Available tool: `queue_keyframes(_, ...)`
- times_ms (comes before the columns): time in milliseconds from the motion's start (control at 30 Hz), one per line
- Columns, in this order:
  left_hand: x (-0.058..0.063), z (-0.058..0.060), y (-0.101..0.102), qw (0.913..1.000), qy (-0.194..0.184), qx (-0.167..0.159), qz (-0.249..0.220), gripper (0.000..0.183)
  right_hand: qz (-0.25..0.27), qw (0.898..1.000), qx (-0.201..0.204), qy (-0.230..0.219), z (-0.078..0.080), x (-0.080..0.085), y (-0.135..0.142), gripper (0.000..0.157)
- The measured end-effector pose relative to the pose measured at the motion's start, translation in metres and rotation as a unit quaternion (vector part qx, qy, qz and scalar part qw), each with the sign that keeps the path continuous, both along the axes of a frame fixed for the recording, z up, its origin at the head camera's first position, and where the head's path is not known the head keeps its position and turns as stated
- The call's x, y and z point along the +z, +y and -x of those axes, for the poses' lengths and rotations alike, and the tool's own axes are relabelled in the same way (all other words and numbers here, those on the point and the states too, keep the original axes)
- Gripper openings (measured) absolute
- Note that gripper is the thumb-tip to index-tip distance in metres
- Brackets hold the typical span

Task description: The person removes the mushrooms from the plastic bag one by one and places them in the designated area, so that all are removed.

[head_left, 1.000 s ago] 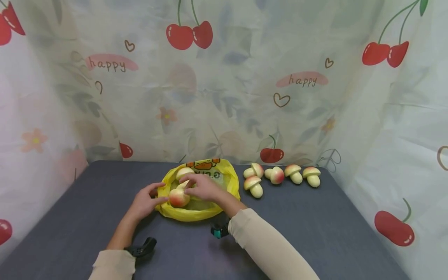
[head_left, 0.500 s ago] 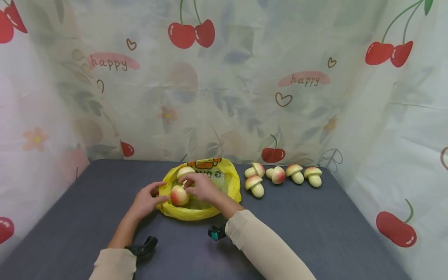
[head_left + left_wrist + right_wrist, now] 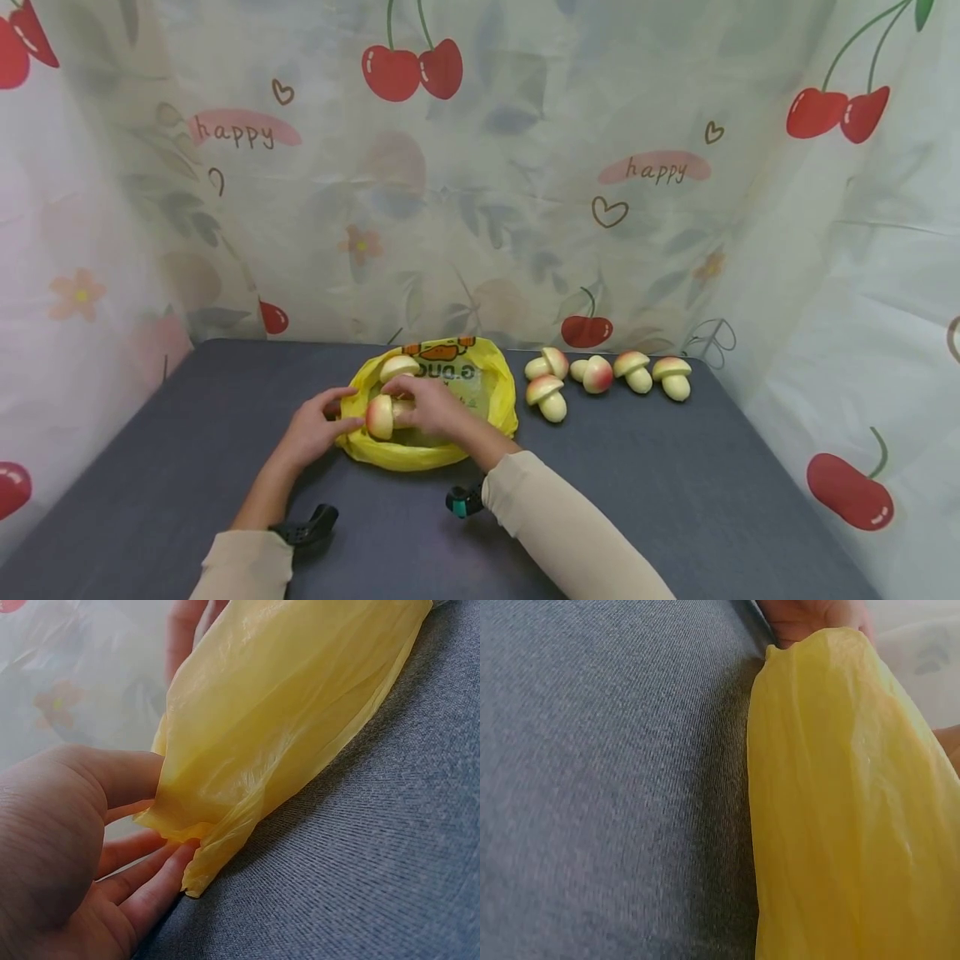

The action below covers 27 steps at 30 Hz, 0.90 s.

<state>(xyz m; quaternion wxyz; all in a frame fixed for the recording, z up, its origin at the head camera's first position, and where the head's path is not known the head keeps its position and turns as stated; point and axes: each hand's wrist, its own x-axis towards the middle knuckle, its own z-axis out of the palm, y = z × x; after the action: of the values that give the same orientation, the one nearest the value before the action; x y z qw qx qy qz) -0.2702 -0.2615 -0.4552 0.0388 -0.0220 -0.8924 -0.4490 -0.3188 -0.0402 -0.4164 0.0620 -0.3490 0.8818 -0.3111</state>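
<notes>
A yellow plastic bag (image 3: 420, 458) with a printed duck pattern lies with its mouth spread wide on the table. My left hand (image 3: 311, 429) pinches its left rim; in the left wrist view the thumb goes over the edge of the bag (image 3: 262, 720) and the fingers lie outside. Inside the mouth, my right hand (image 3: 435, 407) holds a toy mushroom (image 3: 379, 417) by its stem, with the red-tinged cap pointing left toward the left thumb. A second mushroom (image 3: 399, 367) sits in the bag behind it. The bag (image 3: 832, 795) hides the right fingers in the right wrist view.
Right of the bag several more mushrooms (image 3: 597, 375) lie near the back edge of the dark table (image 3: 637, 475). One mushroom (image 3: 547, 398) is closer to the front. A cherry-printed curtain (image 3: 480, 192) hangs behind and at both sides.
The mushroom in my right hand has turned, its cap swinging from the lower left to face left and its stem now pointing right. My left hand stays at the bag's rim.
</notes>
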Motion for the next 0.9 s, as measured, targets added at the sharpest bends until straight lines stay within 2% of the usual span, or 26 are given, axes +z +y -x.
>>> queue_keyframes(133, 0.000, 0.000, -0.001, 1.0000, 0.004, 0.000, 0.003, 0.061, -0.027, 1.000, 0.011, 0.001, 0.000, -0.002, 0.003, 0.048)
queue_keyframes(267, -0.001, 0.001, -0.001, 1.0000, 0.002, -0.001, 0.004, 0.062, -0.044, 0.999, 0.016, 0.002, 0.001, -0.004, 0.004, 0.052)
queue_keyframes(500, -0.001, 0.001, 0.000, 1.0000, 0.002, -0.002, 0.002, 0.060, -0.031, 0.999, 0.032, 0.002, 0.001, -0.001, 0.010, 0.055)
queue_keyframes(733, 0.000, 0.000, 0.002, 1.0000, -0.004, -0.001, -0.001, 0.059, -0.027, 0.998, 0.029, 0.039, -0.001, 0.008, 0.026, 0.056)
queue_keyframes(900, -0.003, 0.002, 0.001, 1.0000, -0.004, 0.001, -0.002, 0.058, -0.014, 0.999, 0.023, 0.037, -0.007, 0.015, 0.040, 0.056)
